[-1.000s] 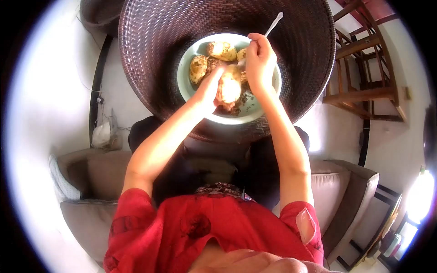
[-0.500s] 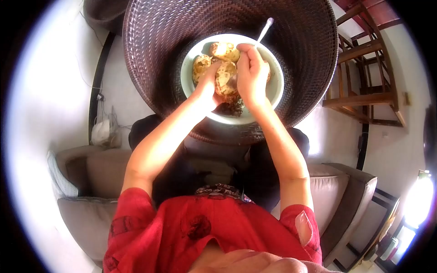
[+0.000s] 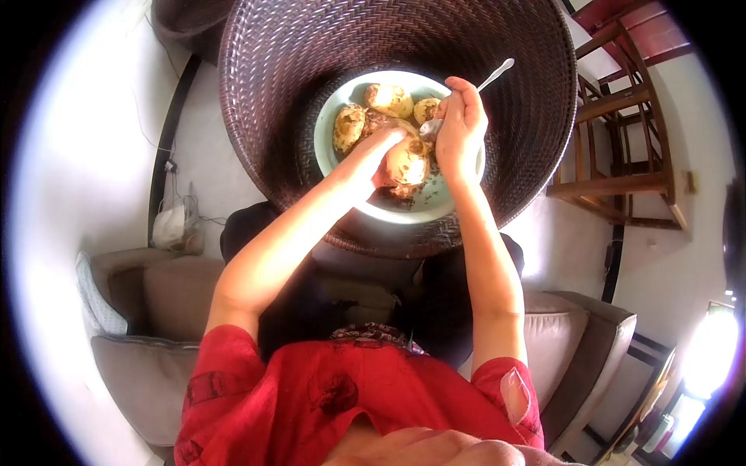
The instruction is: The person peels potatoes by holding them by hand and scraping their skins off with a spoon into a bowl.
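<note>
My left hand (image 3: 367,165) is wrapped round a pale yellow potato (image 3: 408,165) with patches of brown skin, held low over a pale green bowl (image 3: 324,140). In my right hand (image 3: 463,128) is a metal spoon (image 3: 495,75). Its handle sticks out up and to the right, while its bowl end points left, close to the potato. I cannot tell whether spoon and potato touch. Several more patchy potatoes (image 3: 388,99) lie in the bowl, and brown scrapings (image 3: 432,188) cling to its near side.
Around the bowl rises the wall of a large dark woven basket (image 3: 388,39). My knees are at its near side. A wooden chair (image 3: 614,190) stands to the right, and brown sofa cushions (image 3: 175,295) flank me. A whitish bag (image 3: 172,227) with cables lies at left.
My right hand has moved to the right with the spoon, farther from my left hand, so the spoon's bowl end now shows. The held potato has shifted right and turned.
</note>
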`<state>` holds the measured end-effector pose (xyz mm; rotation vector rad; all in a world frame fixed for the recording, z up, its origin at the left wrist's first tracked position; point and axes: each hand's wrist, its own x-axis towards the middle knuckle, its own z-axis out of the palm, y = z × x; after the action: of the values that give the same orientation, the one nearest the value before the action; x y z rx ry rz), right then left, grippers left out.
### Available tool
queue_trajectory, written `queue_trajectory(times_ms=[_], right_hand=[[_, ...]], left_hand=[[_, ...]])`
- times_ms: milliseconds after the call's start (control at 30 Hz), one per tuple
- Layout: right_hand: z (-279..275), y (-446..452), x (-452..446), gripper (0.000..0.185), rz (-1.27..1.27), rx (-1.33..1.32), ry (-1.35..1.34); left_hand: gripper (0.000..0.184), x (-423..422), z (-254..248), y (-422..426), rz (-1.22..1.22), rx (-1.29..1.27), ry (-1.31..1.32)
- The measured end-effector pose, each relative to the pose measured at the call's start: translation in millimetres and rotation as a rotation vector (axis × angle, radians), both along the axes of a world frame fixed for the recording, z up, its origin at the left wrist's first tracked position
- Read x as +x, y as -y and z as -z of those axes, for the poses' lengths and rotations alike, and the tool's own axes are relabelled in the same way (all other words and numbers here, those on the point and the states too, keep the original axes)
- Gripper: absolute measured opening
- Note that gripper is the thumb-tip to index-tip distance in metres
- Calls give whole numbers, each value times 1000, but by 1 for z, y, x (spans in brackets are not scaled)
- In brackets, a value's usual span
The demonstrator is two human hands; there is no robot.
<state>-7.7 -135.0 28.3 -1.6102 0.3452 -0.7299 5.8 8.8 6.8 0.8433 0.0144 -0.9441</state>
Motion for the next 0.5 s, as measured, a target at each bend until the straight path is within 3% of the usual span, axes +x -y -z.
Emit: queue_trajectory(times_ms=[333, 367, 500], right_hand=[[-17, -26, -30, 16, -119, -49, -69], [1, -25, -28, 16, -49, -307, 24], [-3, -18, -19, 19, -39, -572, 100]], left_hand=[[42, 4, 4, 1, -76, -45, -79], [42, 4, 5, 3, -113, -44, -104], [46, 2, 8, 4, -86, -30, -100]])
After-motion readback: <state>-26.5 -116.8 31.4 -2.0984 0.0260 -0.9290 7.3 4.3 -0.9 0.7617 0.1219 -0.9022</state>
